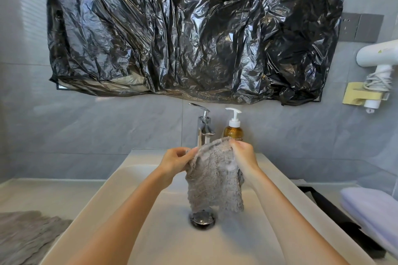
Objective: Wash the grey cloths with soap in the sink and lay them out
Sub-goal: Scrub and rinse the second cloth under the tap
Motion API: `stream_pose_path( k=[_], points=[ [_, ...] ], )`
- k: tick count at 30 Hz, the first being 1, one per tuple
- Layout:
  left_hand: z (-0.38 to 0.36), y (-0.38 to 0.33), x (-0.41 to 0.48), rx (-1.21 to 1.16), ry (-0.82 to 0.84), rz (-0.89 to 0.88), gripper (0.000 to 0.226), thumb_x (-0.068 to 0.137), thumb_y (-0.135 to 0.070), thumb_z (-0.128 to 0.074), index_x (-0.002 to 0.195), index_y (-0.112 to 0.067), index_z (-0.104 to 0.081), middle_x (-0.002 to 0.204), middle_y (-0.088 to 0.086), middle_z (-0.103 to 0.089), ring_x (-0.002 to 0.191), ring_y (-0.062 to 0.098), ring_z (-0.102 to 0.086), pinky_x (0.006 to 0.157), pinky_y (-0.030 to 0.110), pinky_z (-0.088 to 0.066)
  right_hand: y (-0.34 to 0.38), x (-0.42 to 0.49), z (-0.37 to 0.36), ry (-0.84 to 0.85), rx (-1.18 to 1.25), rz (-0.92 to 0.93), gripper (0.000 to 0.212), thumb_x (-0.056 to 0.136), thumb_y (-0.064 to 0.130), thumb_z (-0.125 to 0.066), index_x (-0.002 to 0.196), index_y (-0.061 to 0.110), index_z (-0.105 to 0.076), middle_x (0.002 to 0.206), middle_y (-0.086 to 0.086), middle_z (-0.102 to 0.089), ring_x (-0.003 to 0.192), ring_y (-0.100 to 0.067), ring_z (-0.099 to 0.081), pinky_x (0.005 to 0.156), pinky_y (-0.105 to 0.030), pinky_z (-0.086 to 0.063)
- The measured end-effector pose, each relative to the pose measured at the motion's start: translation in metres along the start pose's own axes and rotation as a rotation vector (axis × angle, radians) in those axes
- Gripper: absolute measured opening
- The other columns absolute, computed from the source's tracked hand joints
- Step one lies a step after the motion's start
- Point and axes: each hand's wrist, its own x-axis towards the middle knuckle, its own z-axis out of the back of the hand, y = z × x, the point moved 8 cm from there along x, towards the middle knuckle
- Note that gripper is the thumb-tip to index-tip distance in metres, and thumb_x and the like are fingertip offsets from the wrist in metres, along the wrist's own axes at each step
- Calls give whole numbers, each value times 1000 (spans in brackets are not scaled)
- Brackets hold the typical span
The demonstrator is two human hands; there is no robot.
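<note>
- L hand (175, 160) pinches top-left corner of grey cloth (214, 176), just in front of tap (204, 127).
- R hand (243, 154) grips cloth's top-right corner, in front of tap, slightly to its right.
- Cloth hangs spread btwn both hands w/ some white suds, over sink (150, 232). Its lower edge is just above drain (202, 218), straight out from tap.
- Soap bottle (233, 129), amber w/ white pump, just right of tap.
- 2nd grey cloth (25, 234) lies flat on counter (43, 191), far left of tap.
- Black plastic sheet (193, 28) above tap.
- Lilac towel (370, 206) far right of tap.
</note>
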Motion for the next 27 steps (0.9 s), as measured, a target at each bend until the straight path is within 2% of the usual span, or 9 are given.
stream_pose_path(
  k=[7, 10, 12, 15, 18, 19, 21, 24, 27],
  points=[
    [7, 18, 9, -14, -194, 155, 35, 99, -44, -42, 85, -13, -50, 87, 11, -45, 80, 20, -42, 69, 32, -39, -9, -4, 1, 5, 77, -134, 23, 87, 32, -54, 88, 11, -63, 88, -17, -66, 85, -29, -63, 75, -34, -44],
    [0, 13, 1, -88, -86, 147, 34, 100, -49, -35, 99, -20, -53, 100, 8, -52, 86, 20, -48, 75, 34, -44, -9, -2, -3, 65, 86, -133, 25, 92, 31, -50, 96, 9, -63, 97, -16, -69, 91, -28, -64, 83, -36, -46],
    [-9, 6, -5, -115, 80, 100, 34, 94, -54, -45, 118, -30, -45, 108, 1, -55, 92, 17, -55, 87, 36, -47, -7, -3, -5, 105, 109, -133, 31, 96, 30, -48, 107, 5, -64, 105, -19, -69, 97, -28, -64, 90, -37, -47],
    [-8, 4, -7, 14, 133, 26, 47, 84, -28, -71, 123, -28, -46, 114, 13, -57, 100, 25, -61, 84, 35, -54, -2, -6, -9, 168, 92, -91, 27, 102, 34, -42, 102, 16, -62, 106, -12, -68, 101, -25, -63, 97, -38, -46],
    [6, -1, -2, 45, 17, -60, 23, 83, -20, -72, 105, -19, -62, 114, 21, -59, 96, 26, -59, 79, 34, -52, 3, -6, -5, 137, 12, 15, 38, 103, 36, -39, 104, 5, -62, 99, -17, -66, 94, -27, -64, 90, -36, -48],
    [11, 0, 0, 26, -5, -62, 19, 84, -23, -71, 101, -16, -64, 112, 20, -61, 95, 25, -60, 79, 35, -51, 5, -6, -2, 107, -31, 58, 40, 103, 35, -39, 100, 1, -60, 91, -19, -64, 85, -27, -62, 79, -29, -50],
    [15, 0, 2, 24, -39, -51, 20, 87, -30, -68, 97, -14, -63, 102, 14, -63, 92, 23, -59, 79, 35, -49, 13, -9, 3, 59, -128, 134, 37, 103, 32, -40, 84, 4, -55, 71, -8, -51, 64, -17, -50, 57, -20, -39],
    [18, 1, 3, 99, -133, -38, 28, 93, -38, -57, 95, -10, -59, 84, 2, -55, 80, 17, -51, 67, 27, -42, 15, -10, 3, 28, -212, 195, 38, 102, 34, -42, 69, 15, -45, 60, 2, -41, 57, -12, -42, 56, -28, -32],
    [16, 6, 8, 212, -252, 7, 31, 99, -38, -46, 98, -8, -52, 81, 0, -51, 75, 14, -47, 59, 25, -36, 14, -10, -3, 82, -124, 169, 40, 101, 33, -45, 65, 16, -41, 58, 3, -36, 54, -11, -36, 53, -26, -28]
  ],
)
